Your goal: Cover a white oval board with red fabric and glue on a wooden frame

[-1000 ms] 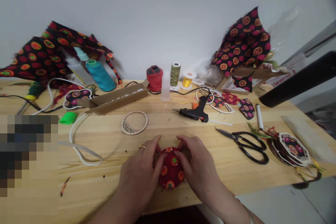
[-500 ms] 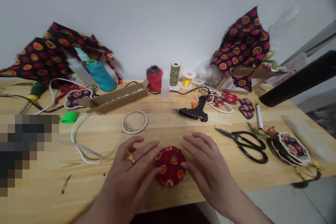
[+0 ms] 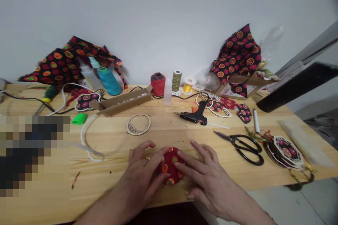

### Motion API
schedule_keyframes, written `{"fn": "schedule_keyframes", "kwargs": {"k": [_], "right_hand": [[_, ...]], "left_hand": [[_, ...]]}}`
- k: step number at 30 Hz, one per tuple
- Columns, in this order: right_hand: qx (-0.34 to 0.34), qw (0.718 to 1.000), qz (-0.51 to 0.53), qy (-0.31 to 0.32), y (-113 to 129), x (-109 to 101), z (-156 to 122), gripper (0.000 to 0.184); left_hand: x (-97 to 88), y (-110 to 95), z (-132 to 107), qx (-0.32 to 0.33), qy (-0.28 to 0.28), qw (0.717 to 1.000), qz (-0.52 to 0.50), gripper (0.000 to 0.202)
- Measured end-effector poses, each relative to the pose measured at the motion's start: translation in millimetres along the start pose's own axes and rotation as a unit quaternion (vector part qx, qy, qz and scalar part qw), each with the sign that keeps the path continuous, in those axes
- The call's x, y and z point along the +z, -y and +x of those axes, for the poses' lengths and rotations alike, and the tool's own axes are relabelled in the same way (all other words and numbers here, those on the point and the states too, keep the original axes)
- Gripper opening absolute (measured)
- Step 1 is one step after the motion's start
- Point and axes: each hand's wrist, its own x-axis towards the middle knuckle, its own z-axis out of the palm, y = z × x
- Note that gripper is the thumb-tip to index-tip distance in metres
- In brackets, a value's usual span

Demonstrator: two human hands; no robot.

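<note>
The left hand (image 3: 141,175) and right hand (image 3: 204,179) lay over a round red patterned fabric disc (image 3: 171,166), each grip partly open, fingers pressing without clasping. The disc sat flat between them on the wooden surface (image 3: 161,135), steadied from 2 sides. No writing was legible.

The round dark-red fabric disc (image 3: 171,167), printed with orange and green medallions, lies flat between my left fingers (image 3: 158,161) and my right fingers (image 3: 185,163), its edges partly covered where my fingertips press down on both sides.
</note>
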Motion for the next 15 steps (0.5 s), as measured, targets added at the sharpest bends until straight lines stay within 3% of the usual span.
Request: {"fn": "schedule_keyframes", "kwargs": {"k": [10,15], "right_hand": [[0.016,0.999,-0.002,0.029,0.7,-0.6,-2.3,0.054],[0.028,0.999,0.019,0.013,-1.8,-2.5,-4.1,0.064]], "left_hand": [[3.2,1.3,1.3,-0.010,0.004,1.000,0.005,0.045],[1.5,0.7,-0.2,-0.001,-0.002,1.000,-0.006,0.040]]}}
